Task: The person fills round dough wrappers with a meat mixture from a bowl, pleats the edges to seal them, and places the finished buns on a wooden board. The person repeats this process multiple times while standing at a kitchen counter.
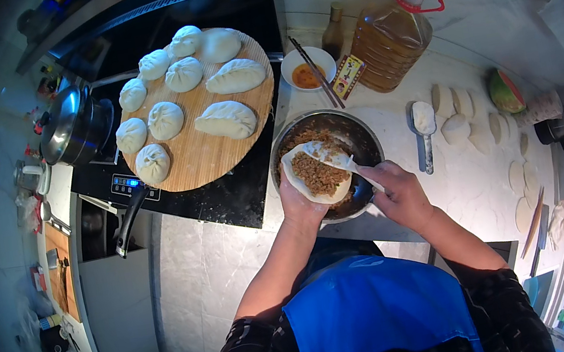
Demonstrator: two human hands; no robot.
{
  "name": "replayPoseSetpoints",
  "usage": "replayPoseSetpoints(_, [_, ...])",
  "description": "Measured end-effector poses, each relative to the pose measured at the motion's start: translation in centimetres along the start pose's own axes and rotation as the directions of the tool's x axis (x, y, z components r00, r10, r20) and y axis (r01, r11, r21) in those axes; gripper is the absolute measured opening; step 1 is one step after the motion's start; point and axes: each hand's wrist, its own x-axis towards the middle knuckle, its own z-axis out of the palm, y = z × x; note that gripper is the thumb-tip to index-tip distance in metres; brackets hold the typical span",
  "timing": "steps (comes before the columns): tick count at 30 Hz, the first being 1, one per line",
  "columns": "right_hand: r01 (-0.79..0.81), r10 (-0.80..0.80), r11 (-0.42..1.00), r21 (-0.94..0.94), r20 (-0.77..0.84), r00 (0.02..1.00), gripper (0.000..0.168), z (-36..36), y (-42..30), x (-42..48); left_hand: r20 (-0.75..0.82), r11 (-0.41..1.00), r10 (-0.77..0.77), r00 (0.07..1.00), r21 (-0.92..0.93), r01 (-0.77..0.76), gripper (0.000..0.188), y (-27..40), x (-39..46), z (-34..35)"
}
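My left hand (301,202) cups a round dough wrapper (340,193) from below. Brown minced filling (320,176) is heaped in its middle. My right hand (401,192) grips the handle of a white spoon or spatula (352,164), whose head, with filling on it, lies over the far side of the wrapper. Beneath both hands is a metal bowl (362,129) with more filling along its inside. The wrapper and my hands hide part of this bowl.
Left of the bowl, a round wooden board (200,159) over the stove carries several pleated buns (166,120). A pan handle (129,225) juts out below it. Behind stand an oil jug (389,47) and small bowl (291,68). Flour scoop (423,117) and several dough rounds (456,129) lie right.
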Motion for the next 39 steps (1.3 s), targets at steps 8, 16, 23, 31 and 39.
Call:
replayPoseSetpoints(8, [-0.005,-0.012,0.978,0.210,0.079,0.997,0.049,-0.9,0.1,0.8,0.090,0.999,-0.028,0.996,-0.024,0.030,0.046,1.6,-0.4,-0.8])
replayPoseSetpoints(16, [-0.585,0.248,0.676,0.447,0.610,0.752,0.036,-3.9,0.7,2.1,0.149,0.992,-0.127,0.981,0.016,0.126,0.043,2.3,-1.4,-0.4])
replayPoseSetpoints(23, [-0.672,0.263,0.494,0.551,0.642,0.720,0.037,-3.1,1.5,2.9,0.167,0.988,-0.148,0.975,0.070,0.138,0.045,2.3,-1.6,-0.6])
replayPoseSetpoints(31, [-0.696,0.331,0.403,0.594,0.614,0.716,0.041,-2.7,0.0,4.7,0.168,0.993,-0.111,0.980,0.060,0.102,0.045,2.4,-2.0,-1.0])
replayPoseSetpoints(39, [-0.610,0.505,0.751,0.253,0.374,0.778,0.034,-5.6,2.2,4.4,0.074,0.996,0.078,0.994,0.047,-0.082,0.047,5.2,-3.2,-2.4])
